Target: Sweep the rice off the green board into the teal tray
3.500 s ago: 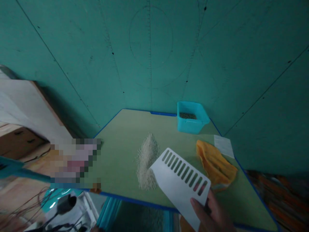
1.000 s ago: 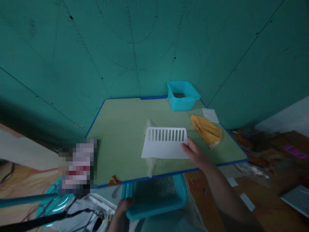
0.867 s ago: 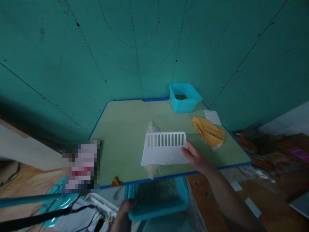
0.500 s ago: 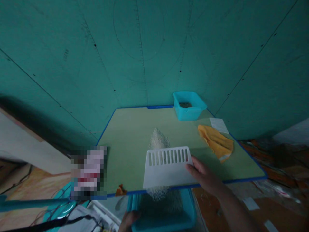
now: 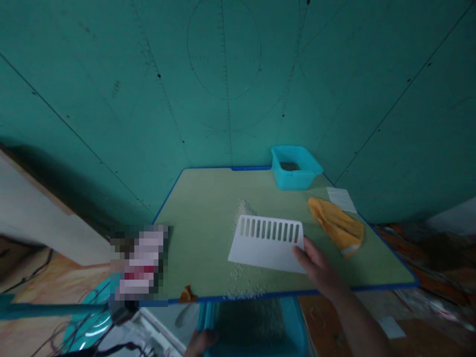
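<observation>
My right hand (image 5: 316, 263) grips the right end of a white plastic scraper (image 5: 267, 255) with a row of slots along its top. The scraper is held over the green tabletop (image 5: 197, 218). Behind it lies a small heap of white granules (image 5: 244, 206), partly hidden by it. More granules lie scattered along the front table edge, below the scraper. Under that edge is a blue tub (image 5: 299, 322) with granules inside. My left hand (image 5: 203, 342) is closed on the tub's left rim, its fingers only partly visible.
On the table are a smaller turquoise tub (image 5: 295, 178) with dark granules at the back, a yellow cloth (image 5: 336, 225), a white sheet (image 5: 341, 199) and a brown scrap (image 5: 188, 295). A blurred package (image 5: 143, 263) lies at left. A green wall (image 5: 230, 74) stands behind.
The scraper has moved back from the front edge and slightly right. The clump of granules under its lower edge has thinned to a scatter. My left hand stays at the tub.
</observation>
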Available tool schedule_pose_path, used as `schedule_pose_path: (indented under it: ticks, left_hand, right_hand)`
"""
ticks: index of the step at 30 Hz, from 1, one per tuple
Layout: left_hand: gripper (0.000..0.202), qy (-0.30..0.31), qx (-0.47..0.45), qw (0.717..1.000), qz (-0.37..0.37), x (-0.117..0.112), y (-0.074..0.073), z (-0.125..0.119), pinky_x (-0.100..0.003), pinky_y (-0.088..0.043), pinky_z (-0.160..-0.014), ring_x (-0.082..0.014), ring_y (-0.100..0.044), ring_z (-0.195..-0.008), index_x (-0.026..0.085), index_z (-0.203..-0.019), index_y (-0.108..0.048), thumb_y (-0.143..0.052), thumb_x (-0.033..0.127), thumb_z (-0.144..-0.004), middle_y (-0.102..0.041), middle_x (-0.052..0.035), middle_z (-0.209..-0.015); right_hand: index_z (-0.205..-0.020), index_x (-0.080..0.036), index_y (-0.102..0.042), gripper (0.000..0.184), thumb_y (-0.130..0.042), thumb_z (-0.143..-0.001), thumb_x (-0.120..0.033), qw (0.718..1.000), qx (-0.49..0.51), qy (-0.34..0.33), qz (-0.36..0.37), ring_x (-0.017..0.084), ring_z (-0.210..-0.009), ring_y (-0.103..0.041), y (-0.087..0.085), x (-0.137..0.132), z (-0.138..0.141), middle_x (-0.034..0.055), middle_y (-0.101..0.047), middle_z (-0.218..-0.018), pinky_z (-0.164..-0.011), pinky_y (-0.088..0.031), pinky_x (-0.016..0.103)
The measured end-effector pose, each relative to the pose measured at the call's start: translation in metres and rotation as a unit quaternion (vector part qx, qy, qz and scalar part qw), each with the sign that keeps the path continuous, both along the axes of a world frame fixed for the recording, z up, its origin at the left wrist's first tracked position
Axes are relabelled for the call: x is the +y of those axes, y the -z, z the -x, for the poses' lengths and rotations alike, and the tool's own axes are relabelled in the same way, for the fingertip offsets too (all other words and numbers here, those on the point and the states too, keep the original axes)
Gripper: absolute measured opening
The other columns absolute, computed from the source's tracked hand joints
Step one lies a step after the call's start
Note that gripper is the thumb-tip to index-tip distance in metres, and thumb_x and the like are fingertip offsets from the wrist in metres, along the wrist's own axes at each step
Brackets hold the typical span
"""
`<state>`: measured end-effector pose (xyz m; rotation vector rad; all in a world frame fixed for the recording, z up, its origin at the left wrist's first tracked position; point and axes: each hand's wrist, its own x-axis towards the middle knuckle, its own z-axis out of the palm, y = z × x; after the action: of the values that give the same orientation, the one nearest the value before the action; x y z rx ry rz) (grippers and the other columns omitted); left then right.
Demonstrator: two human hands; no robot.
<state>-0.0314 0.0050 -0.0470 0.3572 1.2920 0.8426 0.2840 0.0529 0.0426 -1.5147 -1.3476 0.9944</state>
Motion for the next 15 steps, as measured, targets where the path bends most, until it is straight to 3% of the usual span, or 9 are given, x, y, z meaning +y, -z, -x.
schedule_pose_path:
  ticks: [3,9,15]
  left_hand:
    - [0.024,-0.01,0.01,1.0,0.02,0.009,0.003,0.002,-0.04,-0.053,-0.077,-0.0237,-0.062,-0.093,0.021,-0.104,-0.063,-0.053,0.034,-0.087,-0.063,-0.0041,-0.114]
    - [0.023,-0.041,0.012,0.998,0.035,-0.008,0.004,-0.001,-0.039,-0.054,-0.074,-0.0221,-0.062,-0.089,0.019,-0.105,-0.062,-0.055,0.032,-0.086,-0.063,-0.0046,-0.111]
    - [0.025,-0.066,-0.004,0.997,0.05,0.006,0.0,0.004,-0.041,-0.053,-0.078,-0.023,-0.061,-0.094,0.022,-0.108,-0.061,-0.053,0.032,-0.087,-0.061,-0.0059,-0.117]
  right_hand:
    - [-0.085,-0.022,-0.054,0.027,-0.046,-0.085,-0.047,1.0,-0.007,-0.005,-0.001,0.019,-0.069,-0.054,0.0,-0.001,0.003,-0.0004,-0.054,-0.069,-0.074,-0.047,0.032]
    - [-0.086,-0.02,-0.058,0.028,-0.048,-0.084,-0.047,0.999,-0.006,-0.03,0.019,0.019,-0.071,-0.056,0.0,-0.003,0.004,-0.0003,-0.058,-0.069,-0.077,-0.047,0.034]
    - [-0.099,-0.018,-0.06,0.034,-0.047,-0.085,-0.045,0.999,-0.002,-0.051,0.009,0.022,-0.081,-0.059,-0.006,-0.008,0.006,0.0048,-0.065,-0.086,-0.081,-0.047,0.037]
